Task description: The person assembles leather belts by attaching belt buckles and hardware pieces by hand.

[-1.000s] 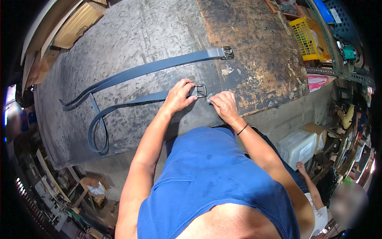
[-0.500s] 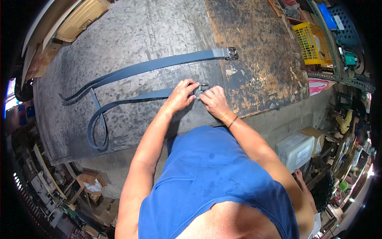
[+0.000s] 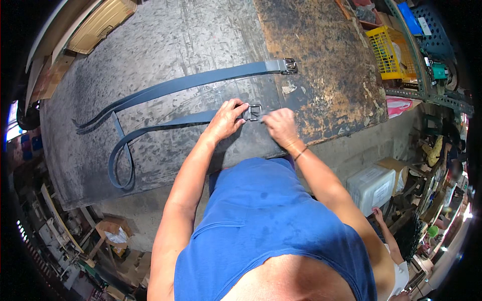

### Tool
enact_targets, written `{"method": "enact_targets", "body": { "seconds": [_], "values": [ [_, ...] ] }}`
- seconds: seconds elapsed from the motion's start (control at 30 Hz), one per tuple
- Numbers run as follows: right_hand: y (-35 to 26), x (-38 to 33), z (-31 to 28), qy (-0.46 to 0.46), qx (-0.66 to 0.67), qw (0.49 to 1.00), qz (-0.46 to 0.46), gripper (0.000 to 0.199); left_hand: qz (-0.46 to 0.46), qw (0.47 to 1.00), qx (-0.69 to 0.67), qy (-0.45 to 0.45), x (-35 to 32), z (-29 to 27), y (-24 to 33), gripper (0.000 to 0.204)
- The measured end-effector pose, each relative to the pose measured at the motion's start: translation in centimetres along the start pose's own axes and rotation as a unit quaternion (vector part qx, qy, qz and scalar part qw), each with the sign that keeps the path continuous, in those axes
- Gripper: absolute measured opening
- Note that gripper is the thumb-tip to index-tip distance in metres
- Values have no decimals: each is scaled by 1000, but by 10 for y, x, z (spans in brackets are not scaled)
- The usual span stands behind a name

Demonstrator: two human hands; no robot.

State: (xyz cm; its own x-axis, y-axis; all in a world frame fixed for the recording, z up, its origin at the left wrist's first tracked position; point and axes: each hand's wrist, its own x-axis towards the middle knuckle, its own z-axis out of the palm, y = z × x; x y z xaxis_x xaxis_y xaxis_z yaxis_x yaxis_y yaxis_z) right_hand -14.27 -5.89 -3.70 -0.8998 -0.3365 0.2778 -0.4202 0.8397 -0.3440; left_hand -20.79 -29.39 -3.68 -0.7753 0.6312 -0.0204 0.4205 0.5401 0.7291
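Two long blue straps lie on a worn, dark metal-topped table (image 3: 165, 45). The far strap (image 3: 201, 80) ends in a metal buckle (image 3: 289, 65) and nobody touches it. The near strap (image 3: 165, 123) curls into a loop at its left end. My left hand (image 3: 227, 119) pinches that strap right beside its metal buckle (image 3: 253, 112). My right hand (image 3: 280, 127) grips the strap end on the other side of the same buckle, fingers closed.
The table's right part is rusty brown (image 3: 326, 65). A yellow crate (image 3: 393, 48) and a blue crate (image 3: 437, 35) stand at the upper right. A white plastic container (image 3: 370, 186) sits below the table edge, near another person's hand (image 3: 377, 215).
My right hand swung in over the buckle, then slid slightly right along the strap end. The left hand stays at the buckle. The far strap has not moved.
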Motion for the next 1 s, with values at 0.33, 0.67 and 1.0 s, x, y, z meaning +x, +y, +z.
{"method": "enact_targets", "body": {
  "seconds": [0.33, 0.67, 1.0],
  "values": [
    [41, -37, -29, -8, -39, 992, 118, 22, 27, 982, 159, 103, -5, 3, 9, 24],
    [-14, 52, -16, 47, 49, 998, -15, 27, 55, 974, 165, 143, 1, 6, 11, 15],
    [39, 48, -41, 54, 21, 998, 38, 15, 52, 977, 135, 156, 7, 5, 6, 17]
  ]
}}
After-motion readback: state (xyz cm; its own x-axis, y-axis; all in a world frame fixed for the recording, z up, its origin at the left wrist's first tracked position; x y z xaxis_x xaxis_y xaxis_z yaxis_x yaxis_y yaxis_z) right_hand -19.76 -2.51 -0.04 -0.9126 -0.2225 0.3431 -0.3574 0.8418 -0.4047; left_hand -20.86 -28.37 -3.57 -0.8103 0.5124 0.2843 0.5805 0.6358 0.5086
